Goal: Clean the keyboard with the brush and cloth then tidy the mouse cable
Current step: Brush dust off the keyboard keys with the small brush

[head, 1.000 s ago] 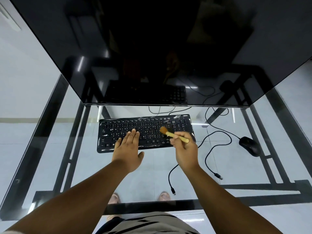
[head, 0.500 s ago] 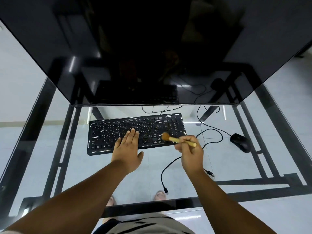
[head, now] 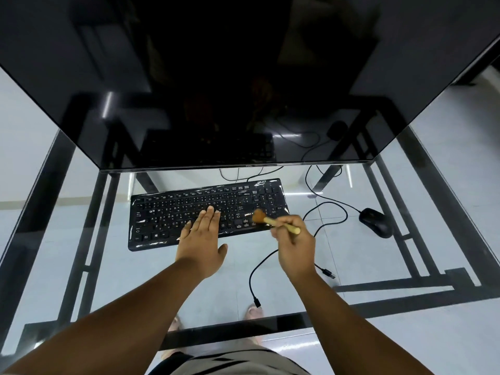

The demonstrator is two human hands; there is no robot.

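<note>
A black keyboard (head: 173, 212) lies on the glass table under the monitor's lower edge. My left hand (head: 201, 236) rests flat on its middle keys with straight fingers. My right hand (head: 293, 246) grips a small brush (head: 274, 221) by its wooden handle; the brown bristles touch the keyboard's right part near the arrow keys. A black mouse (head: 376, 221) sits to the right, and its cable (head: 330, 207) loops loosely across the glass. No cloth is in view.
A large dark monitor (head: 243, 77) fills the top of the view. Loose cable ends with plugs (head: 257, 301) lie on the glass table (head: 108, 266) near its front edge. The black frame and my feet show through the glass.
The brush has moved right and toward me along the keyboard, from the middle-right keys to the lower right area. My left hand stays on the keys. The view has shifted a little.
</note>
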